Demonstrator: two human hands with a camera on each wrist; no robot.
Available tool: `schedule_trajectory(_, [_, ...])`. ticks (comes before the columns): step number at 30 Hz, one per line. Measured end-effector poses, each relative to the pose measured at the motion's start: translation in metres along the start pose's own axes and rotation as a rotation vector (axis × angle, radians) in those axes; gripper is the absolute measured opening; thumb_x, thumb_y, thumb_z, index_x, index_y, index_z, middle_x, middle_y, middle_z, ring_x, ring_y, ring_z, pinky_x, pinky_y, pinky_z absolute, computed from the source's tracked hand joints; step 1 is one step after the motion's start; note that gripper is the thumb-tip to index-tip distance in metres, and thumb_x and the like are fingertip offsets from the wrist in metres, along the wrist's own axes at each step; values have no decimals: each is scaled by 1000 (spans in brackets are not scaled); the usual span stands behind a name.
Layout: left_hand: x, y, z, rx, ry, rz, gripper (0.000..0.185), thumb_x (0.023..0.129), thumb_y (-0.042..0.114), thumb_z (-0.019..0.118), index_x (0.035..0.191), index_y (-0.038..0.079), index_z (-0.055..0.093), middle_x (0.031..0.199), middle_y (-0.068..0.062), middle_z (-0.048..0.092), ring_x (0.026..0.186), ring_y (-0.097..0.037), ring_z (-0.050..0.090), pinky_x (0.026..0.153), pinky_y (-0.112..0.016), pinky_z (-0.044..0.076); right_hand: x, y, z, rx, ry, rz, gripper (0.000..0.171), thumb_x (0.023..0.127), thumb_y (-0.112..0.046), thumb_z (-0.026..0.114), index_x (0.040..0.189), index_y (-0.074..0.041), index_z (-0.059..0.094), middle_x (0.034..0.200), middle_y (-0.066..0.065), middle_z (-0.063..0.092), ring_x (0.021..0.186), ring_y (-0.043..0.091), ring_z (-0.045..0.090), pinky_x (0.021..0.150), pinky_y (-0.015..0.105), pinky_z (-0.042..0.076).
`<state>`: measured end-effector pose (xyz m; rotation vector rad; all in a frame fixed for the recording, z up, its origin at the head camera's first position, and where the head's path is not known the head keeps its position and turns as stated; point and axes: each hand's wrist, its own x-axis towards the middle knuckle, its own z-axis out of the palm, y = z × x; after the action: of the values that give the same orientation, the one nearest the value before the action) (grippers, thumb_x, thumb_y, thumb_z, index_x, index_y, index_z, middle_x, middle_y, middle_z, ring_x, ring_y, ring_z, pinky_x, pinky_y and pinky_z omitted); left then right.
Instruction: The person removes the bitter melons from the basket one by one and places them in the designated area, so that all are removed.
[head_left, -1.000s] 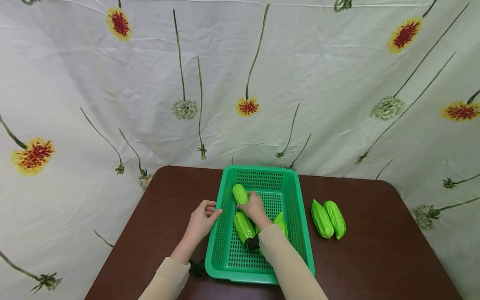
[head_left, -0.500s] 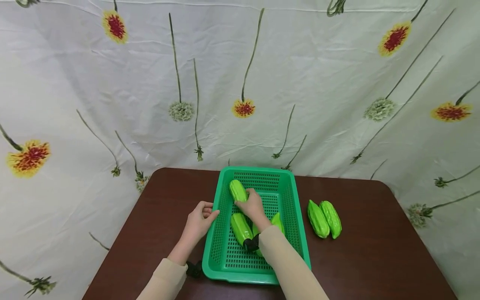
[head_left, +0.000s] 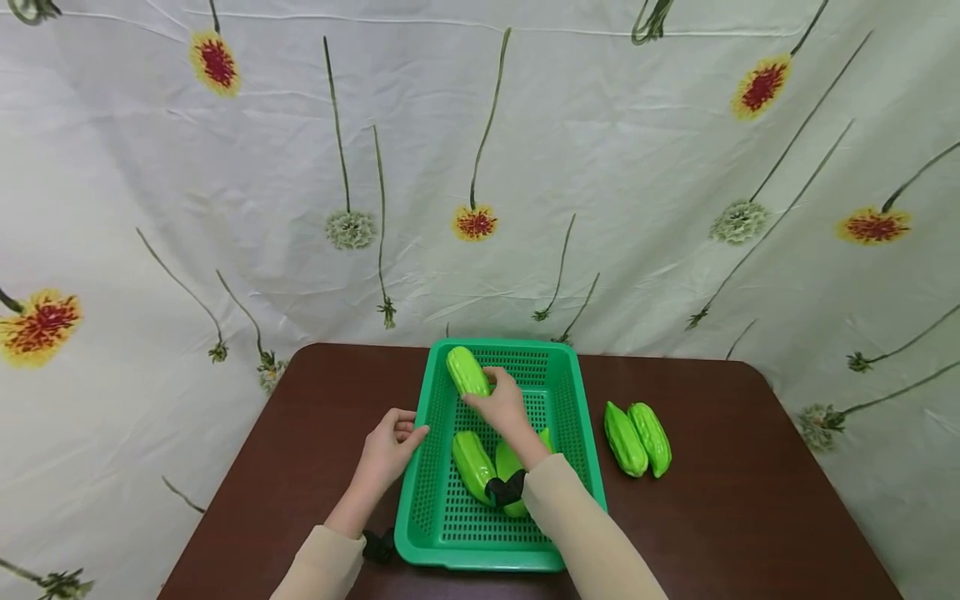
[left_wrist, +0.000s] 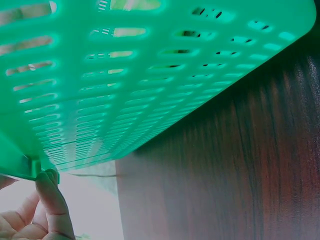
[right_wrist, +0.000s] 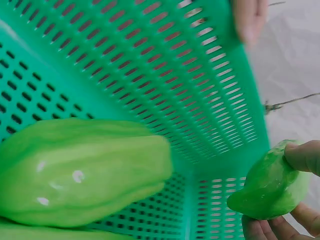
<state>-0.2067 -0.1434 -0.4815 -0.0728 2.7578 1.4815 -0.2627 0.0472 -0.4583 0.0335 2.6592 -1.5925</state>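
A green bitter melon [head_left: 465, 371] is gripped in my right hand [head_left: 504, 407], thumb on one side and fingers on the other, over the far left part of a green plastic basket [head_left: 491, 560]. In the right wrist view this bitter melon [right_wrist: 272, 185] is clear of the basket floor. My left hand [head_left: 386, 450] pinches the basket's left rim; the left wrist view shows the thumb [left_wrist: 52, 200] against the rim. More bitter melons lie in the basket: one [head_left: 472, 467] on the left, another [head_left: 510, 471] beside it, partly behind my right wrist.
Two more bitter melons, one [head_left: 626, 440] touching the other [head_left: 651, 437], lie on the dark wooden table [head_left: 720, 483] right of the basket. A white flowered cloth [head_left: 420, 183] hangs behind the table's far edge.
My right hand has raised its bitter melon up and away toward the basket's far left corner. The left hand stays at the rim. The head view has shifted a little.
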Motion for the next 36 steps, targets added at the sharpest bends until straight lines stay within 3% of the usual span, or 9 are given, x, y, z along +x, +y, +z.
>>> schedule_trajectory(17, [1, 0, -3, -5, -21, 2, 35, 96, 19, 65, 123, 0, 56, 111, -19, 61, 99, -29, 62, 74, -38, 54, -18, -30, -60, 87, 20, -36, 61, 87, -23, 75, 141, -11, 49, 137, 13, 54, 122, 32, 54, 83, 43, 55])
schedule_trajectory(32, [2, -1, -1, 3, -16, 6, 35, 97, 20, 64, 124, -1, 57, 108, -17, 62, 97, -28, 62, 74, -37, 52, -22, 0, -124, 72, 114, 6, 65, 90, -22, 72, 147, -9, 43, 142, 17, 50, 127, 34, 52, 87, 46, 54])
schedule_trajectory(36, [3, -2, -1, 4, -15, 5, 34, 97, 20, 64, 123, -1, 57, 109, -17, 61, 97, -27, 61, 74, -36, 52, -23, 6, -141, 78, 135, 21, 64, 91, -21, 71, 147, -8, 43, 140, 18, 51, 124, 34, 55, 81, 40, 56])
